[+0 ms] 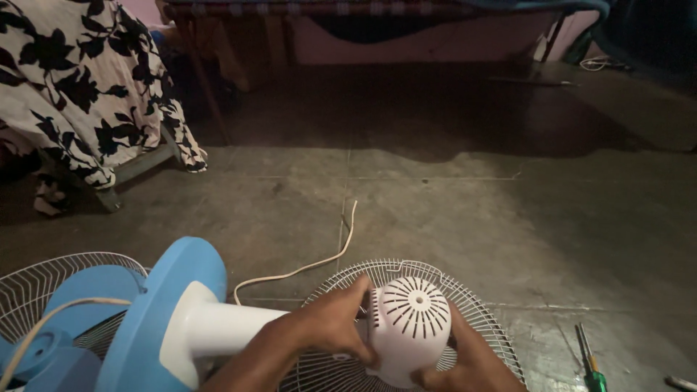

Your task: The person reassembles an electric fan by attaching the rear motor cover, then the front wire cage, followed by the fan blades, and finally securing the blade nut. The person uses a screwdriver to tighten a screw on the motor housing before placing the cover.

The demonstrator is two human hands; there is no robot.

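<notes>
At the far left we see a black-and-white floral cloth (80, 80) draped over a low frame, soft and hanging in folds. Below it, at the bottom left corner, lies a round wire fan guard (43, 283) with light blue fan blades (80, 290) showing through its thin spokes. Next comes the fan's round base (170, 305) — smooth blue plastic, tipped on edge — with a white stem (225, 327) running right from it. A pale cord (305, 267) curls away across the rough grey concrete floor (472, 189).

Our left hand (330, 323) reaches in from below, fingers curled round the near side of the white motor cover (410, 327), a domed plastic shell pierced with radial slots. It sits low in the middle, over a second wire guard (479, 319) lying flat on the floor. Our right hand (468, 363) cups the cover from beneath and to the right, thumb pressed on its lower edge — both hands closed on it.

Further right, a green-handled screwdriver (589, 363) lies on the floor.
</notes>
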